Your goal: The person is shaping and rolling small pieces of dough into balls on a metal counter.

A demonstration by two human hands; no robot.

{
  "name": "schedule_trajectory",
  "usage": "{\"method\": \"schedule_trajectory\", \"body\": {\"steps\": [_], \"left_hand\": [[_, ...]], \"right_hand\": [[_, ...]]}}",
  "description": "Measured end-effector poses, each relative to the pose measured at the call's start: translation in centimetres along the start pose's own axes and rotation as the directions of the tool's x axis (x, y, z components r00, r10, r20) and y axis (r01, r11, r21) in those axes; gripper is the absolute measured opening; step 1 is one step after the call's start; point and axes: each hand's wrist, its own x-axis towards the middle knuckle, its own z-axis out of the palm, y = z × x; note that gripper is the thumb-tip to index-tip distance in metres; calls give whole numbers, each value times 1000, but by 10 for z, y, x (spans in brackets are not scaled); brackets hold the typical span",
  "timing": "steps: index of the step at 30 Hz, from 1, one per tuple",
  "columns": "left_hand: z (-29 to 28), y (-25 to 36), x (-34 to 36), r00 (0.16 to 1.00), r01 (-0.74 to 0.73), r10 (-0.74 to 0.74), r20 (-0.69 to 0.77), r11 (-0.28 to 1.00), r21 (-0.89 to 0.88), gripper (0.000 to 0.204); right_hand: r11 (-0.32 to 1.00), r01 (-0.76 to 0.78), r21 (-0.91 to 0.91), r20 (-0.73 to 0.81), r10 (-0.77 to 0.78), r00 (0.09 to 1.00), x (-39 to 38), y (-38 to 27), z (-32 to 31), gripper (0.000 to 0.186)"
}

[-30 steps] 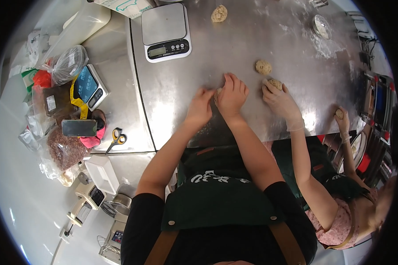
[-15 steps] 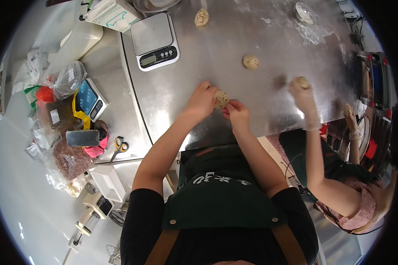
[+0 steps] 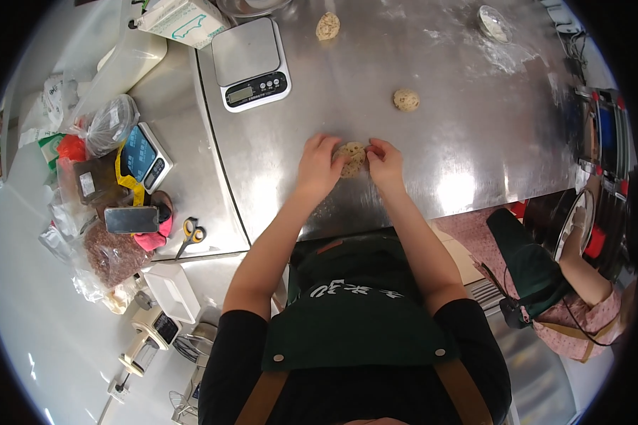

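A pale speckled piece of dough [image 3: 352, 160] is between my hands near the front of the steel table. My left hand [image 3: 320, 166] closes on its left side, the thumb over its near part. My right hand [image 3: 385, 166] pinches at its right edge, thumb and fingertips together. Two more dough pieces lie beyond: a rounded dough ball [image 3: 406, 100] to the right, and another dough ball [image 3: 327, 26] farther off near the scale. What the inner fingers do under the dough is hidden.
A white kitchen scale [image 3: 252, 64] stands at the far left of the steel table [image 3: 354, 78]. A small flour bowl [image 3: 494, 25] sits far right amid spilled flour. Scissors [image 3: 191, 236], a phone [image 3: 132, 219] and bags lie left. A co-worker [image 3: 581, 297] stands at the right.
My hands have shifted their hold on the dough, the right hand turning more upright beside it. The co-worker has drawn their gloved hand and its dough off the table, away to the right.
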Motion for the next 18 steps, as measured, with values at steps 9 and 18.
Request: {"method": "schedule_trajectory", "body": {"steps": [9,18], "left_hand": [[-13,6,35,836,-334,282,471,942,27,29],[-3,-11,-12,941,-252,289,177,945,-206,34]], "right_hand": [[981,183,-62,119,-175,977,-4,-26,-10,16],[722,517,-459,-137,-633,762,6,-41,34,18]]}}
